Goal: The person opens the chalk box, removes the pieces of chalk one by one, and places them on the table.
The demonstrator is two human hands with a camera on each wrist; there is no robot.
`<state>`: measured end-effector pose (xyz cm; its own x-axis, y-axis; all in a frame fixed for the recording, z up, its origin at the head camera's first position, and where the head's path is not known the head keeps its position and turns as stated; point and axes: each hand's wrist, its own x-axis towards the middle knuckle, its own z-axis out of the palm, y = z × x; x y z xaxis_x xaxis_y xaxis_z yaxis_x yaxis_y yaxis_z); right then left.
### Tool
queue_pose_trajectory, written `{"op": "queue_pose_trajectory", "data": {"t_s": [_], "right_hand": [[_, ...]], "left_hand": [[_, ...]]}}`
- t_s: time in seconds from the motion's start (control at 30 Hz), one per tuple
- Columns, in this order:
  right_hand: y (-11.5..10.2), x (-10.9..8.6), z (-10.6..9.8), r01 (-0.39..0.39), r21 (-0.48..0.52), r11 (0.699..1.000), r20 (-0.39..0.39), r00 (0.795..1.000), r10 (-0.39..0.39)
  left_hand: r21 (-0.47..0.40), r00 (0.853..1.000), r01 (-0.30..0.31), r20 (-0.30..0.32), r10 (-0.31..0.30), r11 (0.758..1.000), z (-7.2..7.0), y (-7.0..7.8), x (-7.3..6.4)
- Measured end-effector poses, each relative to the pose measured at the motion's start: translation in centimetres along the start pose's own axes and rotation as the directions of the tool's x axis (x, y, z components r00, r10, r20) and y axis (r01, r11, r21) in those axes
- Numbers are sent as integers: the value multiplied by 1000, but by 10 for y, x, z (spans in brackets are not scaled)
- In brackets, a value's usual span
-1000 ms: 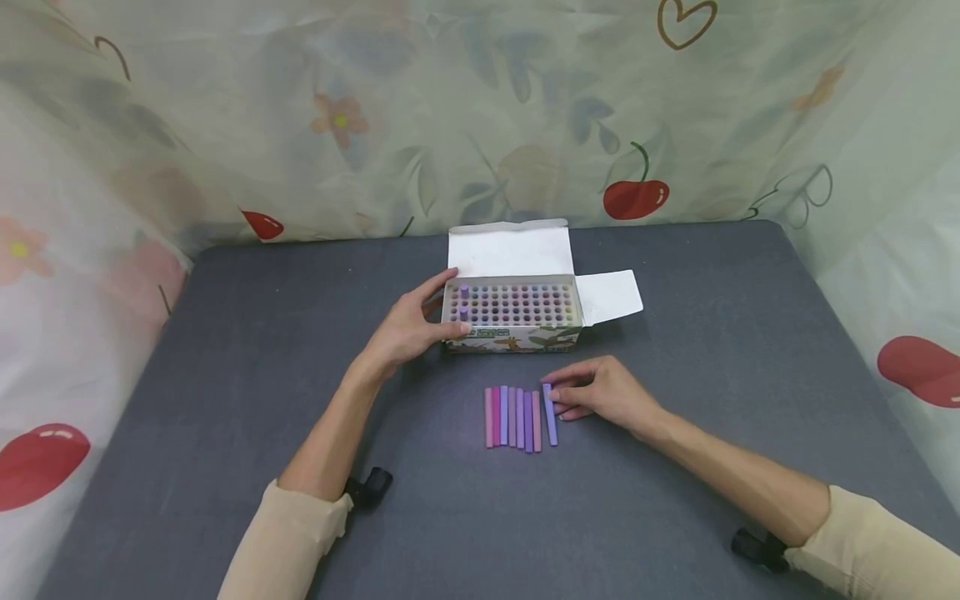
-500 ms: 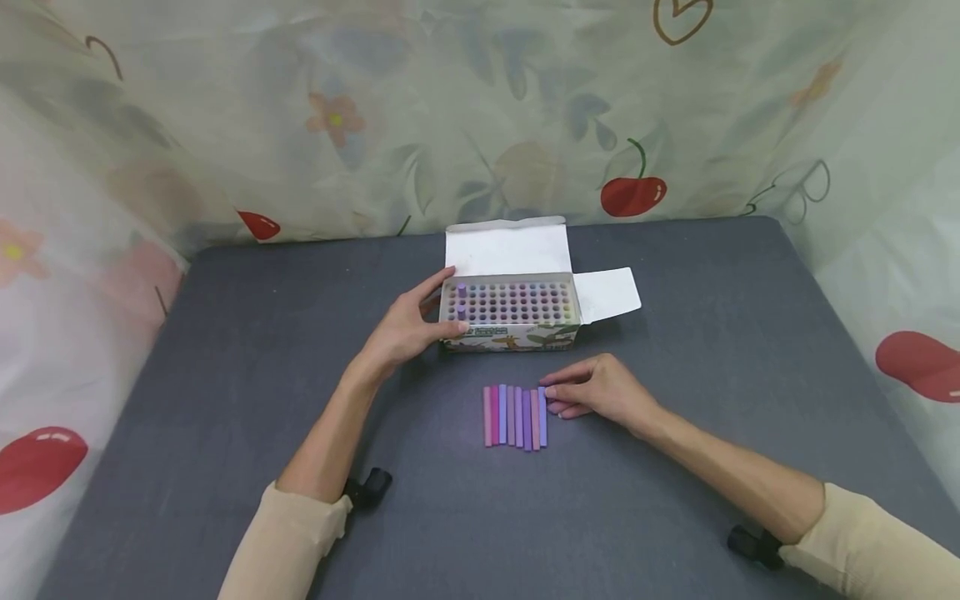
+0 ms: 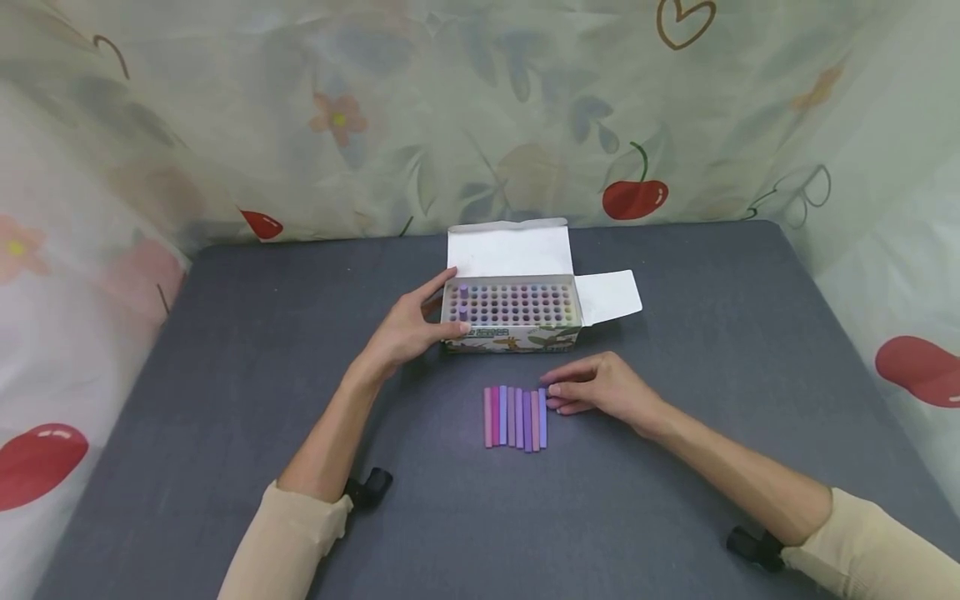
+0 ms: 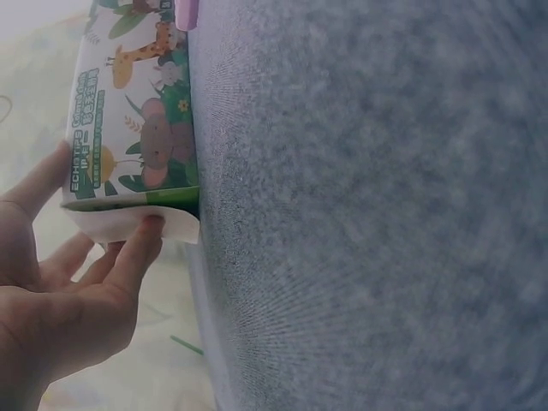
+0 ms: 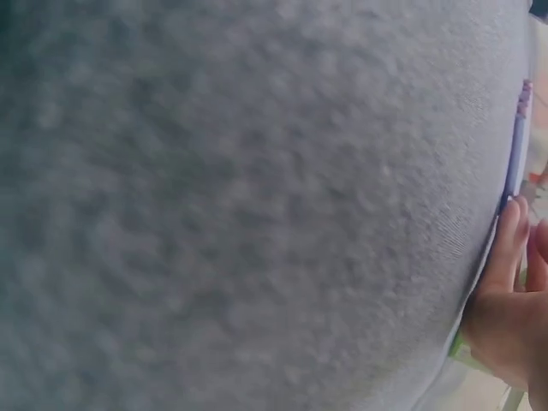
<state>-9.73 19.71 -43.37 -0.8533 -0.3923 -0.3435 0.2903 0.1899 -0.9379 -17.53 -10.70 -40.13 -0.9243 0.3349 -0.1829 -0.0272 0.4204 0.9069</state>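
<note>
My left hand [image 3: 407,325] grips the left end of a printed cardboard chalk box [image 3: 517,340], thumb at the front and forefinger toward the back. In the left wrist view, its fingers touch a white end flap [image 4: 111,224]. Rows of chalk ends fill the box, and two purple chalks [image 3: 463,291] stick up higher at the left. Several pink, purple and blue chalk sticks [image 3: 520,419] lie side by side in front of it. My right hand [image 3: 603,387] rests at the row's right end, extended fingertips touching or right beside the blue-violet chalk stick [image 3: 543,421].
The box's white lid [image 3: 510,252] is folded back, and a side flap [image 3: 609,297] reaches out to the right. Everything stands on a dark grey table [image 3: 675,500]. A patterned curtain [image 3: 480,108] hangs behind and at both sides.
The blue-violet chalk stick was held apart and tilted at the right; my right hand moved it left, upright against the row. The left hand and box have stayed put.
</note>
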Motion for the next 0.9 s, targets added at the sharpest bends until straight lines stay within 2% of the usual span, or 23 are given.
{"op": "queue_pose_trajectory", "data": {"t_s": [0.5, 0.7, 0.9], "right_hand": [[-33, 4, -1, 99, -67, 993, 12, 995, -99], [-48, 10, -1, 132, -123, 984, 24, 991, -130], [-62, 17, 1, 181, -110, 977, 32, 983, -178]], "left_hand": [[-24, 1000, -19, -1, 19, 1000, 2, 1, 0], [-31, 1000, -19, 2, 19, 999, 2, 1, 0], [-36, 1000, -23, -4, 23, 999, 1, 1, 1]]}}
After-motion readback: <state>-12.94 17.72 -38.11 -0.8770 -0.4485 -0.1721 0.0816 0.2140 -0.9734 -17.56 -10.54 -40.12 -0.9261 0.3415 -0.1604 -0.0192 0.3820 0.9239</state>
